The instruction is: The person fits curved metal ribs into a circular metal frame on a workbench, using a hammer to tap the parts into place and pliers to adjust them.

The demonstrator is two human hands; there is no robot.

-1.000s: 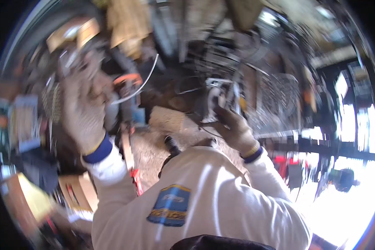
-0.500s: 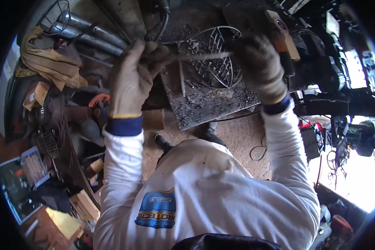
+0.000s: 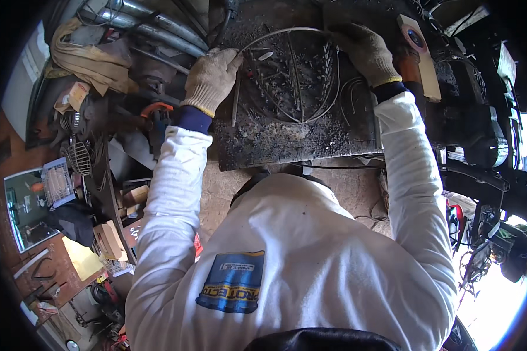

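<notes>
My left hand, in a knitted beige work glove, is closed at the left end of a thin curved metal rod. At the rod's other end my right hand, gloved alike, is closed too; its fingertips are in dark shadow. The rod arcs along the far side of a wire frame with an oval outline and leaf-like ribs; whether they touch I cannot tell. The frame lies on a dark, grit-covered worktable. Inside it rests a small pale piece. A straight bar lies left of the frame.
An angle grinder-like tool with an orange body lies beside a wooden piece at the right. Metal tubes and a tan cloth are at the far left. A cable runs along the table's front edge.
Both hands have moved slightly away from me and come down toward the table. The rod, earlier held across above the frame, now arcs along its far side. My view has shifted too.
</notes>
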